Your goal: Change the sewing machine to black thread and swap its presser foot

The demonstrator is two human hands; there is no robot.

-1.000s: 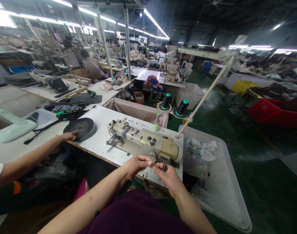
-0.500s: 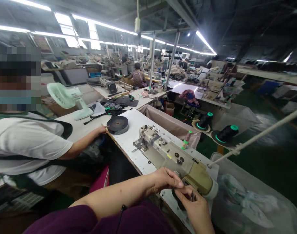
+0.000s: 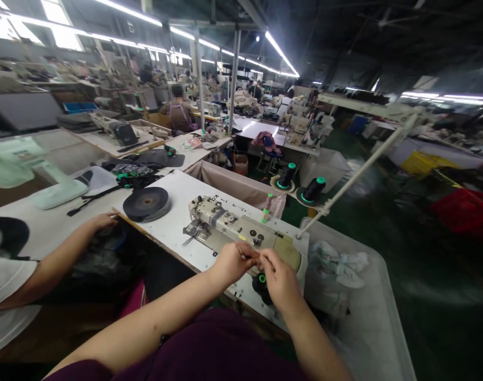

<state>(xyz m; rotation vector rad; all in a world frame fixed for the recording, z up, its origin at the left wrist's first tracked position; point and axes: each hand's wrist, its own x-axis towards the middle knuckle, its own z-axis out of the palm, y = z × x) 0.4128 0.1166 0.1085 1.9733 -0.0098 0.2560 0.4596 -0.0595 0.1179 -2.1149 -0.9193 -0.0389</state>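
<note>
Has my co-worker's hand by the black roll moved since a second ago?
Yes. The co-worker's hand has shifted left in the view, farther from the sewing machine.

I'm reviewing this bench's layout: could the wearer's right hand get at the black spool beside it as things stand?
Probably yes: the black spool shows right beside the right hand, with nothing visible between them, though that hand is occupied close to the left hand.

Two wearer's hands (image 3: pixel 236 262) (image 3: pixel 279 272), one roll (image 3: pixel 140 205); two stand spools (image 3: pixel 287 175) (image 3: pixel 313 190)
</note>
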